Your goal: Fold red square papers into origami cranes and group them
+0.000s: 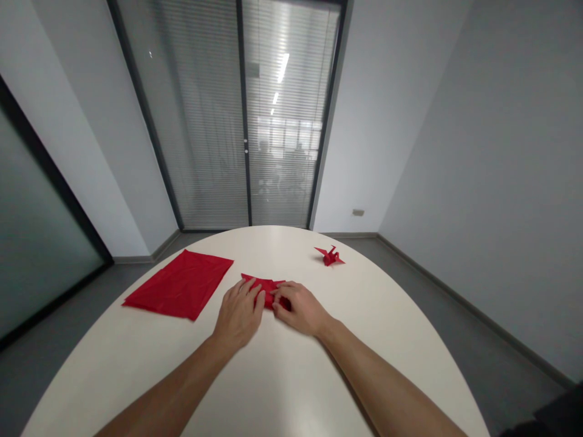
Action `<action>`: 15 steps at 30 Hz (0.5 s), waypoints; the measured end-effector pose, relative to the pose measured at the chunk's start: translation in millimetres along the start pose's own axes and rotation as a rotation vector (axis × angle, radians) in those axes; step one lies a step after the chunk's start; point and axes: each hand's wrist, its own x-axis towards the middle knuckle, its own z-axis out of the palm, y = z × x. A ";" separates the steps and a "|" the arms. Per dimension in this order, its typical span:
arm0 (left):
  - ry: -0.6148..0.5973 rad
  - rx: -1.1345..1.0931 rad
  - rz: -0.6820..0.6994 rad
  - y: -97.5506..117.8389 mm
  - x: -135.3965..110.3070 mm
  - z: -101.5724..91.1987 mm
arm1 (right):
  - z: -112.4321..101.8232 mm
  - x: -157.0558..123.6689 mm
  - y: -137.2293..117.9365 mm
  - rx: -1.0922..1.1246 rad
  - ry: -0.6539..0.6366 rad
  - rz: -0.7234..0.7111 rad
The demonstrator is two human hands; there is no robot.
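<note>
Partly folded red paper (268, 284) lies on the table in front of me, much of it covered by my hands. My left hand (240, 306) rests on its left part, fingers stretched out over the sheet. At its right side my right hand (298, 306) has curled fingers, with thumb and fingertips pinching the paper's edge. What the folds look like under the fingers is hidden.
A large stack or sheet of red paper (182, 285) lies to the left on the round white table (392, 358). A folded red paper crane (331, 257) stands at the back right. Beyond the table's far edge are glass doors with blinds (209, 152).
</note>
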 end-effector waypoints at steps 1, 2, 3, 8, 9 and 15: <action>0.001 -0.022 0.001 -0.3 0.0 0.4 | -0.5 -0.1 -0.6 0.004 0.012 0.041; 0.003 -0.044 0.001 -0.5 0.0 0.9 | -1.0 -0.2 -1.0 0.012 0.024 0.088; 0.007 -0.063 0.002 -0.6 -0.1 1.4 | -1.3 -0.4 -1.0 0.026 0.033 0.138; 0.019 -0.103 0.024 -0.2 -0.4 1.1 | -2.1 -1.2 1.7 0.132 0.055 0.310; 0.016 -0.104 0.035 -0.5 -0.2 0.8 | -2.0 -1.2 2.6 0.146 0.062 0.320; 0.019 -0.096 0.044 -3.8 2.5 -0.2 | -2.9 -1.0 4.5 0.201 0.091 0.344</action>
